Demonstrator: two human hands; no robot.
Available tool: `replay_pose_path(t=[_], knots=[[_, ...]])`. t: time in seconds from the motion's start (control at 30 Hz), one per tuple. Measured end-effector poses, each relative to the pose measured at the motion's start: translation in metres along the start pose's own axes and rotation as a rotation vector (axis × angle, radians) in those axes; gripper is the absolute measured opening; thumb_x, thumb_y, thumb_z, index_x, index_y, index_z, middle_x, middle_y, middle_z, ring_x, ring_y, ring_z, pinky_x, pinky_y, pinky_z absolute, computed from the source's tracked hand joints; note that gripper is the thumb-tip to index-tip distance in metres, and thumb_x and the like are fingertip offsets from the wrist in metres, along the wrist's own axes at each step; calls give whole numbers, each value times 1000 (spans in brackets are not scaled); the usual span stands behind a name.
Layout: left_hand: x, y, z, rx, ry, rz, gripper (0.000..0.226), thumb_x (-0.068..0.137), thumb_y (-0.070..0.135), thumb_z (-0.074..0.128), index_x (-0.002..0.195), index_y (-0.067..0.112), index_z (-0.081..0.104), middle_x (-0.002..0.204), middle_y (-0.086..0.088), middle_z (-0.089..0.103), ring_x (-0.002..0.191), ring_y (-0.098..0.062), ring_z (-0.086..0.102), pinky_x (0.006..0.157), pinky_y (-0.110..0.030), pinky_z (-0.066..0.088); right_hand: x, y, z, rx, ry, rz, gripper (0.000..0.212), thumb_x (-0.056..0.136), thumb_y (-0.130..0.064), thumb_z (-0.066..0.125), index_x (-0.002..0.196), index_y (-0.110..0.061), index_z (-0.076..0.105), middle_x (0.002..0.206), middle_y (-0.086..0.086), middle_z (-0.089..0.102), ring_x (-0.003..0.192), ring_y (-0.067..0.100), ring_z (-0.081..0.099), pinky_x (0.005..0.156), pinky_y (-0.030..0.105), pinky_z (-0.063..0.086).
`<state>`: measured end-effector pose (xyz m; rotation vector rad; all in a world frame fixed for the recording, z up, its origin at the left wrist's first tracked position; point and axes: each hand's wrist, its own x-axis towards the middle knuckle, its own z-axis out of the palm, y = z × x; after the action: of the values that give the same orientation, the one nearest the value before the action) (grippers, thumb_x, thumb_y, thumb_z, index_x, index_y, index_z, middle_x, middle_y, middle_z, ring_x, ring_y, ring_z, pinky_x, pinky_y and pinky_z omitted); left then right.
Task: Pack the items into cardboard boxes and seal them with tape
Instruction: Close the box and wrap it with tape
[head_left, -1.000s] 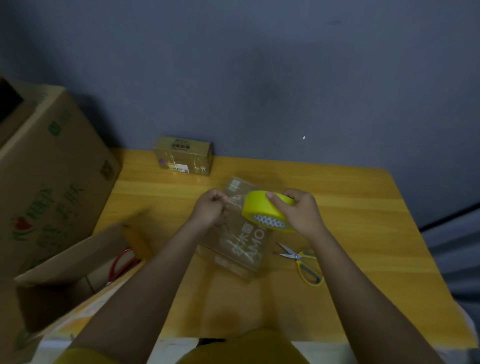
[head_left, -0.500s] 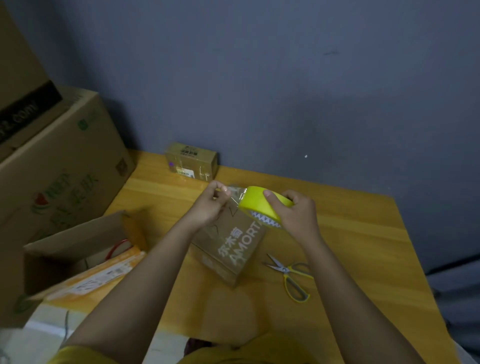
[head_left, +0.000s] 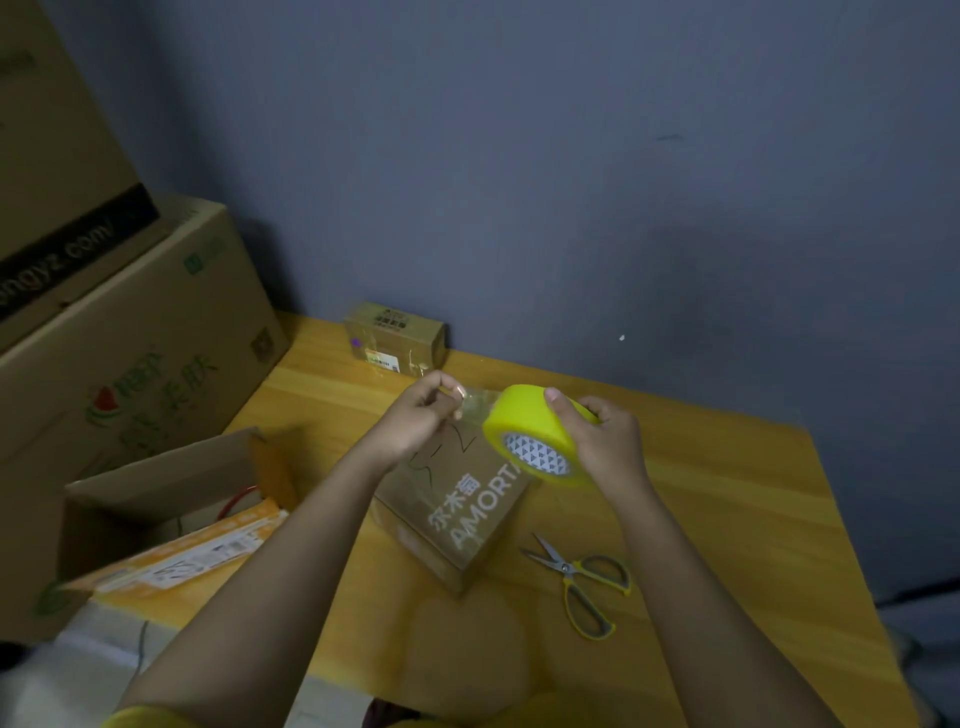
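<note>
Left hand (head_left: 418, 421) now pinches the tape end, drawn further off the roll (head_left: 535, 434) gripped by right hand (head_left: 605, 441), above the box (head_left: 457, 514); sealing looks imminent.

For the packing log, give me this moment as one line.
step: pulling tape | left hand: pinches tape end | right hand: holds yellow tape roll | box: below, on table | scissors: idle
</note>
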<state>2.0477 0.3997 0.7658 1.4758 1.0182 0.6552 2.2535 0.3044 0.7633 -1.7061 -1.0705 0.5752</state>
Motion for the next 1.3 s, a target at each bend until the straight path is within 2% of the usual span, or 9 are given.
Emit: replay_pose_path(t=[0.3, 0.43, 0.77, 0.87, 1.0, 1.07, 1.1, 1.17, 1.3], knots=[[1, 3, 15, -22, 108, 88, 21, 99, 9, 46, 82, 17, 54, 72, -9, 43, 64, -16, 46, 73, -33, 39, -3, 4, -3, 141, -23, 63, 72, 68, -70, 64, 59, -5, 33, 62, 7, 25, 55, 15, 30, 55, 31, 20], [6, -6, 11, 94, 136, 90, 19, 99, 15, 49, 83, 22, 56, 55, 9, 46, 61, -16, 43, 65, -30, 38, -3, 4, -3, 106, -41, 91, 64, 67, -71, 63, 60, -10, 42, 61, 4, 32, 56, 13, 36, 55, 30, 25], [6, -38, -17, 434, 42, 123, 12, 100, 21, 45, 95, 12, 52, 53, 3, 37, 46, -11, 33, 51, -29, 25, -19, -2, 8, -43, -292, 35, 64, 76, -67, 60, 70, -4, 51, 66, 13, 48, 61, 18, 51, 58, 31, 35], [9, -47, -33, 463, 19, 109, 11, 100, 17, 45, 92, 17, 52, 60, 0, 42, 55, -17, 38, 58, -30, 30, -29, -13, 16, -193, -260, 68, 48, 79, -69, 59, 61, -26, 47, 60, -3, 42, 56, 7, 46, 52, 25, 31], [26, -55, -72, 460, 37, 117, 11, 98, 14, 49, 90, 17, 55, 67, 5, 49, 62, -15, 45, 65, -29, 38, -34, -27, 28, -709, -200, 120, 63, 73, -73, 62, 53, -15, 48, 48, 6, 35, 44, 22, 38, 45, 30, 24], [34, -58, -79, 481, -37, 126, 13, 98, 15, 49, 87, 19, 54, 64, -1, 49, 59, -21, 44, 62, -30, 37, -39, -30, 33, -770, -234, 234, 73, 68, -76, 64, 86, -5, 71, 68, 9, 61, 58, 24, 56, 50, 36, 43], [38, -59, -80, 472, -65, 121, 15, 99, 16, 48, 86, 20, 53, 64, -2, 48, 58, -22, 43, 61, -31, 36, -42, -31, 34, -713, -253, 306, 87, 67, -77, 64, 109, 0, 67, 96, 12, 70, 78, 27, 64, 65, 41, 52], [43, -66, -79, 448, -105, 102, 16, 99, 16, 47, 86, 20, 54, 64, -5, 48, 59, -22, 43, 61, -31, 35, -51, -33, 35, -556, -255, 433, 107, 59, -79, 67, 126, 4, 55, 134, 11, 57, 106, 30, 62, 90, 46, 52], [49, -86, -91, 472, -180, 63, 16, 98, 15, 49, 84, 20, 53, 64, -4, 47, 56, -20, 42, 54, -28, 33, -72, -31, 38, -493, -221, 544, 121, 41, -93, 59, 122, -4, 60, 129, 8, 60, 109, 27, 60, 85, 38, 49]])
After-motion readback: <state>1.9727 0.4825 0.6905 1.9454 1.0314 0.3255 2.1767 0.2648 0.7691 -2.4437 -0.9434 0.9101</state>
